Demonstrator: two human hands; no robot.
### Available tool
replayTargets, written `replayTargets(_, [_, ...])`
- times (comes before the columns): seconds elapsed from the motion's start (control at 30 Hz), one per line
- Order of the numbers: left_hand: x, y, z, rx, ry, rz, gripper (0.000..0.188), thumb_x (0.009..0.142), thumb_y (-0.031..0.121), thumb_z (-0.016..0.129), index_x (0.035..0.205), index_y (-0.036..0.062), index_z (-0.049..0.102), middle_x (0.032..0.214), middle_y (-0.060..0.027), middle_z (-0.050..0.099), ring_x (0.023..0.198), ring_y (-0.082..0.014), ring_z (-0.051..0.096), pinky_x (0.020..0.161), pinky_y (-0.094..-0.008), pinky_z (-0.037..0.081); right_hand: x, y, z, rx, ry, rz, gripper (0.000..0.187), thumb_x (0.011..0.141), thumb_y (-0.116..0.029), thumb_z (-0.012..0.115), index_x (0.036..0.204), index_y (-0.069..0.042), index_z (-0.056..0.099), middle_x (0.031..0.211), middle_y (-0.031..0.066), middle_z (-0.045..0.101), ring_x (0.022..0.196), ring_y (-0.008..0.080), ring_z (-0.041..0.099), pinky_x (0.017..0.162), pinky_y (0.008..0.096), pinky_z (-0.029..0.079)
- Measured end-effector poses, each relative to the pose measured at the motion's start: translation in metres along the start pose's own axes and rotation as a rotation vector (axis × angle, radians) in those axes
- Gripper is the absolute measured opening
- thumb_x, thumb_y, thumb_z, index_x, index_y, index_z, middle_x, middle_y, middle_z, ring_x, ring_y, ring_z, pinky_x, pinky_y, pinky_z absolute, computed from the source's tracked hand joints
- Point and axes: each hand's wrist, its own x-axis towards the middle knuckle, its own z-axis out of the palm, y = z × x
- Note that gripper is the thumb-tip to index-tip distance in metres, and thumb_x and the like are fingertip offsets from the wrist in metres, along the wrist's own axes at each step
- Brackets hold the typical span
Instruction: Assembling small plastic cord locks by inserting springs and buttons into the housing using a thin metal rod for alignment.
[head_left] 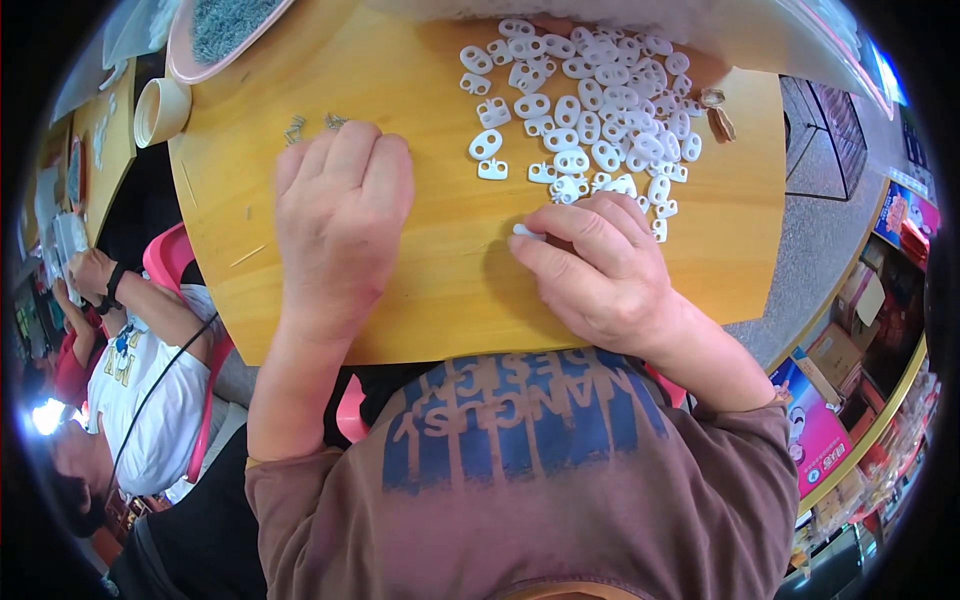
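My right hand (605,265) pinches a small white plastic piece (526,232) between thumb and forefinger, just above the table. Beyond it spreads a heap of white plastic pieces (625,95), many of them oval with two holes, others squarer with small prongs. To the left, my left hand (345,200) is curled with its back upward over the table. Its fingertips are hidden, so whatever they hold cannot be made out. Tiny grey metal pins (294,130) lie in a small cluster by its knuckles, with several more pins (335,121) at its far side.
A pink tray (180,50) of grey metal pins stands at the far left of the wooden table (450,290), beside a cream cup (162,112). Thin wooden sticks (248,256) lie near the left edge. Brown shells (720,120) sit right of the heap. Another person (150,380) sits at left.
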Motion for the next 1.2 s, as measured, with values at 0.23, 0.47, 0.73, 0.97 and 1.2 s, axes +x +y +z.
replayTargets(0.23, [-0.005, 0.006, -0.022, -0.386, 0.054, -0.214, 0.006, 0.071, 0.002, 0.057, 0.076, 0.0032, 0.053, 0.081, -0.009, 0.055, 0.066, -0.0156, 0.053, 0.059, -0.0263, 0.04, 0.018, -0.003, -0.015, 0.04, -0.027, 0.072, 0.031, 0.058, 0.003, 0.063, 0.088, -0.004, 0.06, 0.083, 0.009, 0.056, 0.061, 0.0208, 0.052, 0.055, 0.031, 0.039])
replayTargets(0.47, [-0.022, 0.021, -0.055, -1.702, -0.034, -0.823, 0.009, 0.083, 0.006, 0.052, 0.083, -0.0025, 0.052, 0.083, -0.007, 0.057, 0.061, -0.006, 0.05, 0.055, -0.0193, 0.04, 0.054, -0.022, -0.015, 0.324, -0.066, 0.25, 0.021, 0.067, 0.0, 0.063, 0.088, -0.002, 0.06, 0.079, 0.0099, 0.057, 0.066, 0.0202, 0.054, 0.061, 0.028, 0.043])
replayTargets(0.73, [-0.028, 0.024, -0.041, -1.626, 0.104, -0.509, 0.008, 0.077, 0.004, 0.057, 0.084, 0.001, 0.056, 0.106, -0.0114, 0.046, 0.096, -0.0148, 0.043, 0.083, -0.0259, 0.033, 0.062, -0.048, -0.016, 1.257, -0.103, 0.969, 0.013, 0.081, -0.008, 0.058, 0.09, 0.002, 0.059, 0.082, 0.0047, 0.059, 0.075, 0.0093, 0.053, 0.068, 0.0222, 0.043])
replayTargets(0.97, [-0.025, 0.036, -0.038, -1.152, 0.193, -0.338, 0.014, 0.07, 0.0, 0.061, 0.083, 0.0035, 0.057, 0.1, -0.0127, 0.048, 0.088, -0.02, 0.048, 0.079, -0.0299, 0.039, 0.055, -0.037, -0.019, 1.738, -0.124, 1.124, 0.015, 0.08, -0.007, 0.06, 0.093, 0.0, 0.06, 0.084, 0.0089, 0.061, 0.074, 0.014, 0.058, 0.069, 0.0259, 0.047])
replayTargets(1.2, [-0.015, 0.042, -0.032, -0.714, 0.317, 0.005, 0.018, 0.067, 0.002, 0.065, 0.083, 0.0044, 0.06, 0.089, -0.0089, 0.055, 0.072, -0.02, 0.052, 0.058, -0.0312, 0.039, 0.034, -0.032, -0.015, 1.859, 0.041, 1.178, 0.012, 0.077, -0.004, 0.061, 0.088, -0.001, 0.06, 0.084, 0.0113, 0.062, 0.073, 0.0169, 0.059, 0.068, 0.0275, 0.048])
